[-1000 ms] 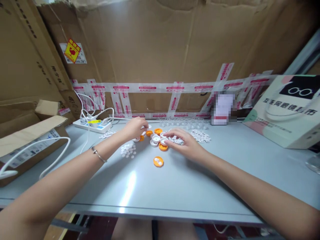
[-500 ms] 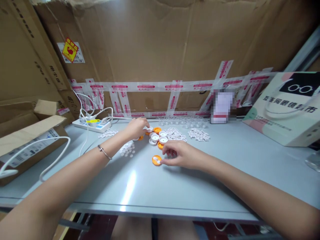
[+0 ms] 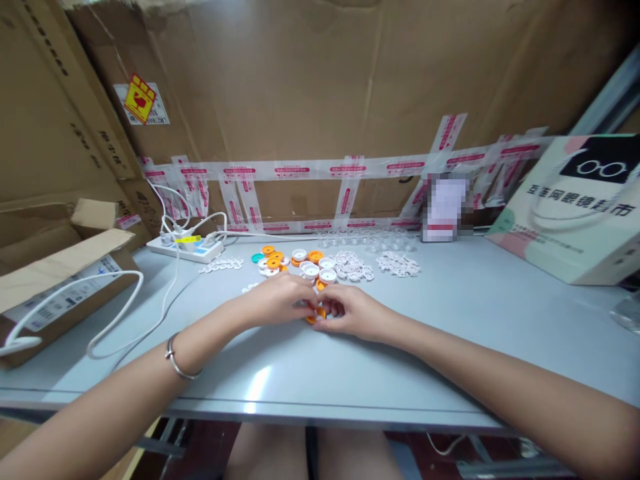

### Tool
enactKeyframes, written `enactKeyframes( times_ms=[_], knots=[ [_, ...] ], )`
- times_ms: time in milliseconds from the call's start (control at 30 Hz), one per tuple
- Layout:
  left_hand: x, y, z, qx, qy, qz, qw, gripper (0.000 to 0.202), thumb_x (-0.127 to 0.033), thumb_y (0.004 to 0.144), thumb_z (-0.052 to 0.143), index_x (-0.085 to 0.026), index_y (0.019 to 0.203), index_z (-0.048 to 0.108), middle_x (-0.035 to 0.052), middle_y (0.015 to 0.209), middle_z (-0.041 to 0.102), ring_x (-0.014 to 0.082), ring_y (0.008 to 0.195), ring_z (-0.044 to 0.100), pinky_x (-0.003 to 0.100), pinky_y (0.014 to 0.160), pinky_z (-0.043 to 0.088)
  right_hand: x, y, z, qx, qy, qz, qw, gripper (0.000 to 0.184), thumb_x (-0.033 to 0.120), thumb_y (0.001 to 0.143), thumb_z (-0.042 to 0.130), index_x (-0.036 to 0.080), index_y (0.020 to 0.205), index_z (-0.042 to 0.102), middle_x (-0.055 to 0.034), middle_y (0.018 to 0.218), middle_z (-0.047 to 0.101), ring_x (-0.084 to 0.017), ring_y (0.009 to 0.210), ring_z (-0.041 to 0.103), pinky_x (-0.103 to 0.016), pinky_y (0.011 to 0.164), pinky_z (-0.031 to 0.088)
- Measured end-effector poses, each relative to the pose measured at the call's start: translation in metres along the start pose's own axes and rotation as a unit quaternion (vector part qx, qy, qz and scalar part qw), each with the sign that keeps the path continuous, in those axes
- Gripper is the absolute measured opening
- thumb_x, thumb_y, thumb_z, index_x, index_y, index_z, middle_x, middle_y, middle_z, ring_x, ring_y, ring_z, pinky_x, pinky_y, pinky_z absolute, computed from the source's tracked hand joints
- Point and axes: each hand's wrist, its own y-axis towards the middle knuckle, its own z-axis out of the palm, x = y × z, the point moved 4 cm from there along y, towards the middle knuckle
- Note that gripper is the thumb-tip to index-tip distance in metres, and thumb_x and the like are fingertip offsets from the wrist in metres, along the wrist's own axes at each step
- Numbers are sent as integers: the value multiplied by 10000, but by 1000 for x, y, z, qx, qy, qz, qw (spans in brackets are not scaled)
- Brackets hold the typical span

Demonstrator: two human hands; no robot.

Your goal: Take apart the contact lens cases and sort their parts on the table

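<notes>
A shallow orange round cap (image 3: 312,320) lies on the table, partly hidden by my hands. My right hand (image 3: 357,312) holds its right edge, thumb low and fingers curled. My left hand (image 3: 285,299) reaches over the cap from the left with fingertips pinched together; whatever is between them is hidden. Just behind my hands sit several white round caps (image 3: 327,275) and orange caps (image 3: 315,257). More orange and white pieces (image 3: 273,263) are stacked to the left, beside a green disc (image 3: 257,258).
Small white parts (image 3: 350,265) lie in a heap, with another pile (image 3: 399,265) to its right. Clear round pieces (image 3: 370,240) line the back. A power strip (image 3: 185,248) and an open carton (image 3: 65,293) are left; a phone (image 3: 443,208) and paper bag (image 3: 575,213) are right.
My left hand has come from the stacked caps toward me, down to the orange cap. My right hand stays at the cap's edge. The pieces on the left are uncovered.
</notes>
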Motion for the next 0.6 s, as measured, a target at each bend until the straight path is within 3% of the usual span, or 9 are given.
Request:
enactKeyframes(
  times_ms=[367, 600],
  knots=[
    [-4, -6, 7, -43, 141, 95, 985, 169, -188, 855, 494, -171, 814, 657, 22, 799, 675, 143, 755, 574, 261, 694, 349, -9, 4, 2, 37, 80, 20, 996, 237, 317, 655, 676, 145, 801, 607, 30, 655, 469, -90, 595, 418, -206, 528, 337],
    [2, 0, 5, 9, 47, 23, 999, 101, -205, 801, 589, -150, 822, 671, 38, 787, 654, 130, 729, 589, 205, 654, 409, -8, 4, 2, 48, 90, 30, 994, 263, 310, 648, 683, 143, 838, 611, 27, 662, 482, -91, 594, 420, -210, 535, 341]
  ],
)
